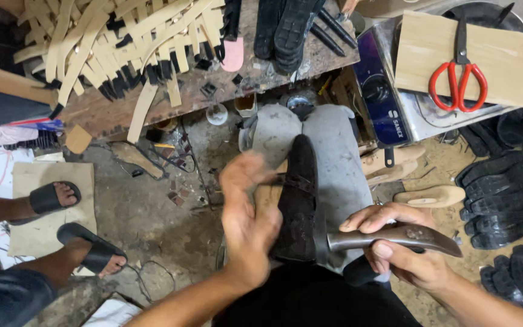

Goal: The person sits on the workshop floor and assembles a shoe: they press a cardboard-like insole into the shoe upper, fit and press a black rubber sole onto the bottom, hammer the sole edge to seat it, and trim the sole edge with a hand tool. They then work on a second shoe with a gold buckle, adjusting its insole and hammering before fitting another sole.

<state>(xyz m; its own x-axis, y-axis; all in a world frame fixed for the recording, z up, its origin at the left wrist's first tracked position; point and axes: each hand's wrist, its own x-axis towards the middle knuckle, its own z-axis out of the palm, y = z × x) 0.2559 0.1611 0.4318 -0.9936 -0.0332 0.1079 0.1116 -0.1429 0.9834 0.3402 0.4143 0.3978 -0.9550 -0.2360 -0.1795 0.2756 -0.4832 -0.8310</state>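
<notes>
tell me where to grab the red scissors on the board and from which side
Take the red scissors by the two red loop handles, coming from above on the near side. They lie flat and closed on the pale wooden board, blades pointing away toward the far edge, so the loops face the person. The right hand, nearest them, is shut on a hammer; the left hand steadies the dark shoe.

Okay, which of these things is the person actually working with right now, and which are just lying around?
In hand:
- dark shoe, steadied on the lap by the left hand
- hammer, gripped by the right hand

Lying about:
- red-handled scissors on a wooden board
- tan straps on the workbench
- black soles on the floor
- wooden shoe lasts
</notes>
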